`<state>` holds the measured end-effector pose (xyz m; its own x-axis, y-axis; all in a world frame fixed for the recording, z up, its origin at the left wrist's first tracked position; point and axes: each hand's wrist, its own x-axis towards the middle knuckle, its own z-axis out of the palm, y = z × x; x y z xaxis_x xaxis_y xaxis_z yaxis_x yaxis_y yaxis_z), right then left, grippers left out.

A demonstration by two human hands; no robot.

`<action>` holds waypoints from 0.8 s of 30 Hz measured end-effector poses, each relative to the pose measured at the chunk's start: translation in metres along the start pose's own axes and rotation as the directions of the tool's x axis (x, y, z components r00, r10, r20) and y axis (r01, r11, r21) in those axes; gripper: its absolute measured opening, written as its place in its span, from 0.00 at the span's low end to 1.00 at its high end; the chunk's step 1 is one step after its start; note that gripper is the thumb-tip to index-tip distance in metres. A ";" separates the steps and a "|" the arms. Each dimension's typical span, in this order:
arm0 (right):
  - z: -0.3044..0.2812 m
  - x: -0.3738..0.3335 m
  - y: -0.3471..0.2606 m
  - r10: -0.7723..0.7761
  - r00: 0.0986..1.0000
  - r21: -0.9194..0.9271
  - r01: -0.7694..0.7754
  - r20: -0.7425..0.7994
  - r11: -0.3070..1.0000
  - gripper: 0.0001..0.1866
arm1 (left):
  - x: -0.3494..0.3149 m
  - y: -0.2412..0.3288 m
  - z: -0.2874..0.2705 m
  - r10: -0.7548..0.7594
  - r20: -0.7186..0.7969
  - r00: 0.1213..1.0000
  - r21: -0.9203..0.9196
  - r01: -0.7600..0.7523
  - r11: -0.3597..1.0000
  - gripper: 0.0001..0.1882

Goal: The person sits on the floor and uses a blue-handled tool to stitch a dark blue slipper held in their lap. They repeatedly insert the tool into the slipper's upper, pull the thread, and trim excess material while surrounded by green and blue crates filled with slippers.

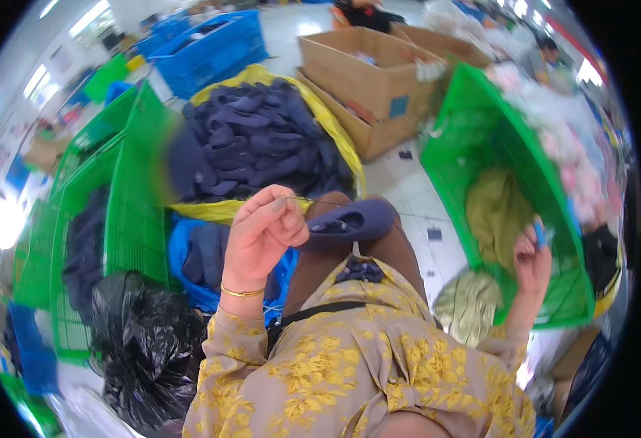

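A navy knitted slipper (364,221) lies across my lap with its opening facing up. Beside its left end, my left hand (268,228) is raised with thumb and fingers pinched together. A thin dark thread (320,200) runs from that pinch toward the right, above the slipper. My right hand (532,264) is held far out to the right, over the edge of a green basket, its fingers curled. A small blue piece (540,234) shows at its fingertips, perhaps a finger cover. Whatever else those fingers pinch is too small to tell.
A yellow-edged sack (355,157) heaped with navy slippers stands ahead. Green baskets stand left (141,175) and right (570,219), the right one with olive cloth (492,215). Cardboard boxes (379,84) and a blue crate (218,55) are farther off. A black plastic bag (141,350) sits near left.
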<state>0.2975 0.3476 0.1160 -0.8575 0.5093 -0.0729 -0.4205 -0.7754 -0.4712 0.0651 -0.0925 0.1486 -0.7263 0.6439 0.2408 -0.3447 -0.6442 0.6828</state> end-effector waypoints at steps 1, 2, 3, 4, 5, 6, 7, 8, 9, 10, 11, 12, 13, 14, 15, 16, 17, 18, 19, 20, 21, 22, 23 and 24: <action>-0.019 0.000 -0.016 -0.012 1.000 0.033 0.012 -0.012 0.999 0.09 | -0.003 0.007 -0.005 0.013 0.024 1.000 -0.090 -0.011 0.996 0.07; -0.038 -0.002 -0.032 -0.010 1.000 0.048 0.009 0.017 0.999 0.08 | -0.006 0.011 -0.004 0.041 -0.001 0.999 -0.064 -0.041 0.997 0.07; -0.052 -0.001 -0.037 -0.142 0.988 -0.030 0.140 -0.055 0.990 0.07 | -0.011 0.015 0.001 0.067 -0.029 0.997 -0.033 -0.068 0.997 0.07; -0.068 -0.002 -0.047 -0.182 0.983 -0.043 0.181 -0.018 0.982 0.06 | -0.012 0.016 0.003 0.083 -0.046 0.995 -0.010 -0.084 0.996 0.07; -0.059 -0.003 -0.039 -0.241 0.962 -0.069 0.234 -0.127 0.970 0.05 | -0.013 0.019 0.004 0.093 -0.024 0.995 -0.010 -0.093 0.996 0.07; -0.050 -0.012 -0.030 -0.305 0.919 -0.106 0.287 -0.250 0.952 0.05 | -0.014 0.020 0.007 0.099 -0.049 0.994 0.027 -0.097 0.995 0.07; -0.050 -0.011 -0.029 -0.330 0.902 -0.134 0.304 -0.280 0.943 0.05 | -0.014 0.020 0.011 0.104 -0.069 0.992 0.061 -0.100 0.993 0.07; -0.052 -0.009 -0.027 -0.359 0.881 -0.163 0.322 -0.308 0.932 0.04 | -0.013 0.020 0.013 0.108 -0.087 0.990 0.093 -0.100 0.991 0.07; -0.053 -0.008 -0.026 -0.391 0.858 -0.196 0.342 -0.334 0.919 0.04 | -0.014 0.018 0.015 0.098 -0.120 0.988 0.146 -0.080 0.986 0.07; -0.050 -0.008 -0.017 -0.447 0.855 -0.271 0.379 -0.264 0.885 0.03 | -0.014 0.014 0.025 0.094 -0.147 0.985 0.252 -0.055 0.966 0.05; -0.044 -0.010 -0.009 -0.434 0.886 -0.326 0.367 -0.162 0.871 0.02 | -0.016 0.006 0.032 0.049 -0.138 0.989 0.414 0.013 0.910 0.04; -0.021 -0.011 0.018 -0.403 0.913 -0.367 0.355 -0.061 0.860 0.03 | -0.019 0.000 0.040 0.014 -0.140 0.990 0.579 0.071 0.812 0.03; 0.012 -0.015 0.052 -0.355 0.933 -0.491 0.283 -0.056 0.824 0.03 | -0.018 -0.013 0.045 0.035 -0.023 0.999 0.706 -0.009 0.708 0.03; 0.041 -0.022 0.083 -0.319 0.945 -0.606 0.216 -0.066 0.765 0.04 | -0.012 -0.030 0.050 0.032 0.109 0.994 0.802 -0.107 0.588 0.02; 0.051 -0.027 0.106 -0.147 0.980 -0.628 0.201 0.137 0.752 0.06 | -0.009 -0.039 0.057 0.047 0.223 0.974 0.845 -0.217 0.490 0.02; 0.075 -0.038 0.124 0.081 0.980 -0.681 0.065 0.180 0.730 0.10 | -0.007 -0.047 0.063 0.047 0.331 0.942 0.870 -0.324 0.370 0.02; 0.096 -0.047 0.140 0.193 0.958 -0.731 0.023 0.210 0.682 0.11 | -0.006 -0.054 0.070 0.044 0.365 0.930 0.879 -0.360 0.314 0.03; 0.113 -0.052 0.155 0.320 0.920 -0.789 -0.021 0.225 0.613 0.11 | -0.008 -0.057 0.074 0.050 0.384 0.922 0.885 -0.383 0.265 0.04; 0.124 -0.054 0.166 0.412 0.882 -0.790 -0.081 0.227 0.608 0.11 | -0.009 -0.059 0.074 0.068 0.387 0.920 0.888 -0.392 0.239 0.05; 0.128 -0.056 0.173 0.503 0.833 -0.790 -0.142 0.230 0.597 0.11 | -0.010 -0.058 0.074 0.063 0.390 0.919 0.901 -0.395 0.180 0.05; 0.116 -0.051 0.177 0.546 0.805 -0.805 -0.155 0.233 0.573 0.07 | -0.011 -0.058 0.075 0.069 0.394 0.916 0.896 -0.400 0.192 0.05; 0.112 -0.050 0.177 0.538 0.806 -0.776 -0.169 0.246 0.608 0.06 | -0.012 -0.056 0.075 0.074 0.396 0.915 0.893 -0.403 0.201 0.04; 0.110 -0.050 0.177 0.531 0.807 -0.743 -0.185 0.259 0.644 0.05 | -0.011 -0.053 0.076 0.078 0.404 0.912 0.889 -0.411 0.201 0.04; 0.108 -0.051 0.177 0.529 0.805 -0.707 -0.208 0.269 0.676 0.05 | -0.013 -0.052 0.076 0.080 0.403 0.912 0.889 -0.411 0.203 0.04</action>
<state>0.2348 0.1445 0.1308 -0.9923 -0.1008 -0.0715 0.1039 -0.3664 -0.9246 0.1378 -0.0356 0.1624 -0.4499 0.7019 0.5522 0.7570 -0.0283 0.6528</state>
